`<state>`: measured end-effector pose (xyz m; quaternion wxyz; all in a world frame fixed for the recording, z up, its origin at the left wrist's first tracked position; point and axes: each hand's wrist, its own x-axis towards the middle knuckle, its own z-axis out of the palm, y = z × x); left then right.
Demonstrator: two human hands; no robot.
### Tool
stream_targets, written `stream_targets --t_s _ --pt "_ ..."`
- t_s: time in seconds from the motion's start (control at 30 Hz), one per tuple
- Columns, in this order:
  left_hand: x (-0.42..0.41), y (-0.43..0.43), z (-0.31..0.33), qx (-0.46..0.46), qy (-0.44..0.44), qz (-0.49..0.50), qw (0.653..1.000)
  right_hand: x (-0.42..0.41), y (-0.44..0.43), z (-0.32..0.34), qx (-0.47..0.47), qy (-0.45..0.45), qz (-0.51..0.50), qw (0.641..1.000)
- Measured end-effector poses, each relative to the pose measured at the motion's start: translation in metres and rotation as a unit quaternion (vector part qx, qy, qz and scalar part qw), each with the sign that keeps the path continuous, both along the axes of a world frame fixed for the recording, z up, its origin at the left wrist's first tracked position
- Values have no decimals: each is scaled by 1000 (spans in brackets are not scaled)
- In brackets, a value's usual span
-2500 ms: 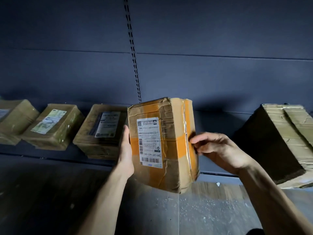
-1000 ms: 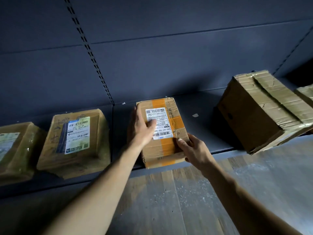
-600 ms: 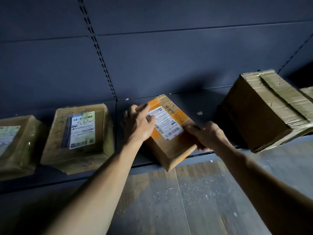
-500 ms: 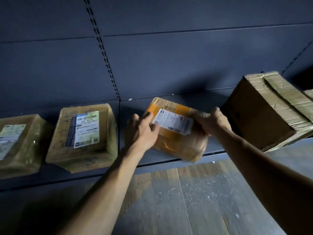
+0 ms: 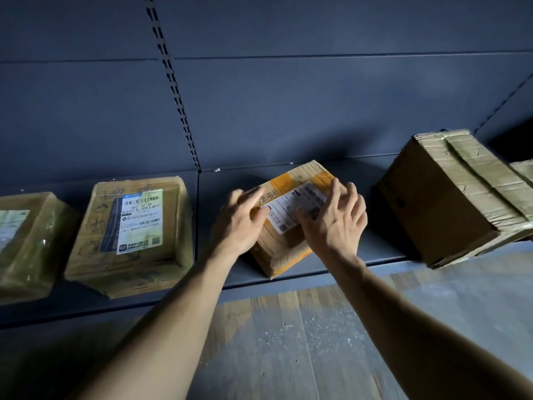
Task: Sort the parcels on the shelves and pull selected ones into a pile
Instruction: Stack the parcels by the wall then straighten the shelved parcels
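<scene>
A small cardboard parcel with orange tape (image 5: 291, 243) lies on the dark shelf (image 5: 360, 255), turned at an angle, its white label facing up. My left hand (image 5: 242, 223) lies over its left side with fingers spread and fairly straight. On its right side my right hand (image 5: 334, 223) rests on the label, fingers extended. Neither hand curls round the box. Both hands hide part of its top.
On the shelf to the left lie a flat labelled parcel (image 5: 129, 235) and another wrapped one (image 5: 26, 243) at the frame's edge. A large taped carton (image 5: 452, 194) stands to the right. Below the shelf edge runs wooden floor (image 5: 302, 342).
The parcel, earlier held up in both hands, was set down on the shelf and turned. Both hands have let go of its edges and now lie flat on top.
</scene>
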<state>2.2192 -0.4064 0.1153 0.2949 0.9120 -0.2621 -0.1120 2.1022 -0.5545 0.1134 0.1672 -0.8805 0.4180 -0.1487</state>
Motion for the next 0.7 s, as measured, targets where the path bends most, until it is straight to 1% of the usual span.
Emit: stream_targets --t_s 0.07,0.13,0.17,0.23,0.33,0.4,0.47,0.53,0.6,0.7 --pt "2 -3 -12 -37 6 21 999 -6 10 -6 21 -73 -23 997" --pt "1 -5 -16 -42 -1 31 999 -14 25 -11 38 -114 -29 992" --pt "1 -6 -16 -40 2 35 999 -19 35 -12 61 -126 -34 990" --pt "2 -8 -17 -42 -4 41 998 -29 59 -9 141 -151 -34 978" --pt "-2 -13 -16 -60 -11 80 995 -35 91 -4 224 -192 37 955" --pt "-8 -14 -14 -71 -11 105 992 -35 91 -4 230 -214 73 947" --pt "-18 -8 -15 -58 -13 117 991 -33 75 -5 227 -211 86 947" --pt "-30 2 -18 -58 -18 124 990 -32 55 -8 235 -184 117 947" --pt "-38 11 -25 -93 -31 136 986 -30 39 -7 233 -154 151 948" --pt "-52 20 -37 -144 -62 161 974 -16 24 12 246 -86 145 955"
